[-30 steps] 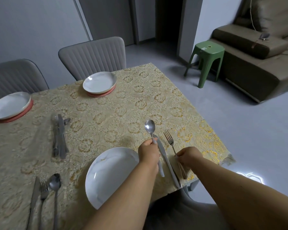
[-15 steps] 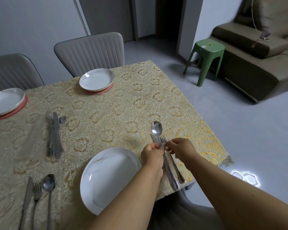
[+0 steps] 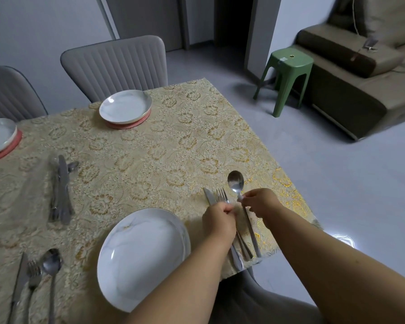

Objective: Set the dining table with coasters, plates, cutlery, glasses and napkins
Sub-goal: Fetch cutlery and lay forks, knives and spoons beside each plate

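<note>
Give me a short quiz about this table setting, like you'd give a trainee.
1. True or false: the right hand pinches the spoon.
2. What lies under the far plate? A) napkin B) red coaster C) nothing
3. Which piece next to the near plate does the left hand pinch?

Key: 1 true. 2 B, the red coaster. 3 the fork, beside the knife.

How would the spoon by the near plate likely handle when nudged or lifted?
The spoon, pinched at its neck by the right hand, looks like polished metal: probably stiff and slippery. Its rounded bowl may rock; the flat handle should stop rolling.
</note>
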`<state>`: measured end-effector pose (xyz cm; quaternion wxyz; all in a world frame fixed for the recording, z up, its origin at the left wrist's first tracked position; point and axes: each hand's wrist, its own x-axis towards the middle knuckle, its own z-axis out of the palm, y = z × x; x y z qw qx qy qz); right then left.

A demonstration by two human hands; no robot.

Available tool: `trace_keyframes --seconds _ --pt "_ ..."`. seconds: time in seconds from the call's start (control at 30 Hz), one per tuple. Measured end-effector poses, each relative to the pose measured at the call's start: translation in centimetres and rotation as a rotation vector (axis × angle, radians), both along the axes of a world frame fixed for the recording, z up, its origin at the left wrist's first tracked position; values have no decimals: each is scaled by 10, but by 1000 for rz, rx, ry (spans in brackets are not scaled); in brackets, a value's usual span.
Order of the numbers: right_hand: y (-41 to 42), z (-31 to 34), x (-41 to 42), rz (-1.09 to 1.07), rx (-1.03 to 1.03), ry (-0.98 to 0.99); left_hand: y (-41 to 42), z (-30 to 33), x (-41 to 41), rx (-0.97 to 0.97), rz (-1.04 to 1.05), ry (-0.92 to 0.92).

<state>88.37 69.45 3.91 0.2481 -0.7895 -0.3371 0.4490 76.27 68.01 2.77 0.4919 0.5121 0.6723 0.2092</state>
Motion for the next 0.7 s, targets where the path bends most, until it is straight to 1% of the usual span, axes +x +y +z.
trace_keyframes --seconds 0.03,0.07,0.13,0.2,0.33,0.5,0.7 --pt "1 -3 3 33 -26 -66 -1 0 -4 55 -30 125" --pt "2 -6 5 68 -46 -118 -3 -1 -8 89 -46 208" --pt "3 -14 6 98 -85 -153 -6 -5 -13 104 -42 321" --pt "3 -20 4 116 -120 -180 -8 -9 -14 100 -66 385" --pt "1 -23 1 121 -93 -236 -10 -14 -12 95 -67 410" --pt "-2 -27 -2 60 -49 -331 -13 -3 -14 115 -64 368" --pt "-8 -10 -6 40 70 -256 -10 17 -14 166 -78 323"
